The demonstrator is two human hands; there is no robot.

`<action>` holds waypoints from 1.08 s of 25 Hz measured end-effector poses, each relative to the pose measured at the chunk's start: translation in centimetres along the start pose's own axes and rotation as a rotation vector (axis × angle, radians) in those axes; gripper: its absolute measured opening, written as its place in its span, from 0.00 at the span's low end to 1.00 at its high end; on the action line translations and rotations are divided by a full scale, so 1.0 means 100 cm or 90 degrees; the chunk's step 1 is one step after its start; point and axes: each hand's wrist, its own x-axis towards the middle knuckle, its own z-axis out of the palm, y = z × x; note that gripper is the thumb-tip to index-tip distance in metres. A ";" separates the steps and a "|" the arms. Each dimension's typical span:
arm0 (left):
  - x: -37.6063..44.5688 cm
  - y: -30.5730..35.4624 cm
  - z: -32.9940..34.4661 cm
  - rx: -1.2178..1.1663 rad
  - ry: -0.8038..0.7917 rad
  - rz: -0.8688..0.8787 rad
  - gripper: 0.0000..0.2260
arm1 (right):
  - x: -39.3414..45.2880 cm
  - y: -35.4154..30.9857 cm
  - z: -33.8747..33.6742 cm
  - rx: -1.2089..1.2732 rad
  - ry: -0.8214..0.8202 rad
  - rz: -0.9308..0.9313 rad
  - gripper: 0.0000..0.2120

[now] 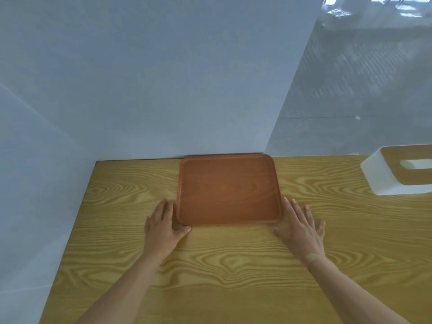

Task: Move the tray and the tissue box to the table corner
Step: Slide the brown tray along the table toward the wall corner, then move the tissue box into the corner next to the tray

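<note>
Single head view, looking forward-down, close over table (233, 265).

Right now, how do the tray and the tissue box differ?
The tray is flat, reddish-brown and empty; the tissue box is a taller white block with a slotted wooden top. The tray lies between the left hand and right hand; the tissue box sits untouched, far right. Both rest on the table.

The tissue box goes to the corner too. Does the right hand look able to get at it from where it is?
Probably yes. The right hand lies flat beside the tray, and only bare table lies between it and the tissue box further right. Part of the box is out of frame.
</note>
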 end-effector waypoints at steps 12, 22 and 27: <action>-0.143 0.028 0.014 0.164 -0.158 -0.019 0.30 | -0.148 0.023 -0.011 -0.087 -0.200 0.006 0.25; -0.153 0.227 -0.029 0.225 -0.280 0.355 0.27 | -0.203 0.129 -0.159 -0.104 -0.047 -0.052 0.20; -0.212 0.361 -0.030 0.190 -0.221 0.473 0.24 | -0.258 0.236 -0.239 -0.096 0.113 -0.070 0.20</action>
